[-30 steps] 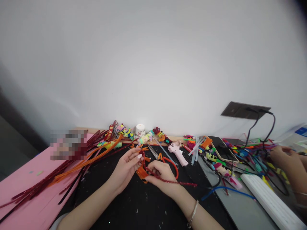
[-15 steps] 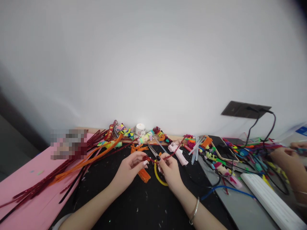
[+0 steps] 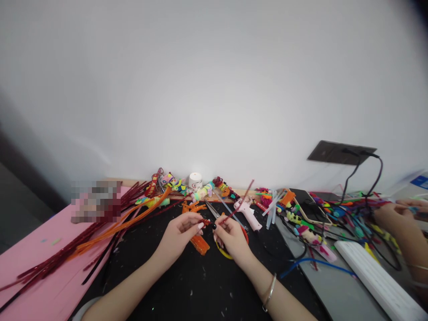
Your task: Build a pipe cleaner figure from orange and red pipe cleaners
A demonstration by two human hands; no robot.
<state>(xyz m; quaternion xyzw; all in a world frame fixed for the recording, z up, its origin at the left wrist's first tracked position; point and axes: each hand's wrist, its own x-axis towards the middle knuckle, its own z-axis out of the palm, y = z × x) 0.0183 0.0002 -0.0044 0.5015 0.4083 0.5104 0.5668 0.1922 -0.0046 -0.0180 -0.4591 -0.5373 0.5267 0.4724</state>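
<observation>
One red tinsel stem (image 3: 246,192) above table (image 3: 187,285) centre: coiled end pinched in grip of left hand (image 3: 182,232), straight length in grip of right hand (image 3: 232,238). One glue gun (image 3: 249,214), one pair of scissors (image 3: 211,209) toward back edge. Black top, pale wall (image 3: 200,89) behind. Vs half second ago: stem's free end tilted steeper.

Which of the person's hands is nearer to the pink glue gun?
Right. The right hand is just left of the pink glue gun; the left hand is farther left.
</observation>
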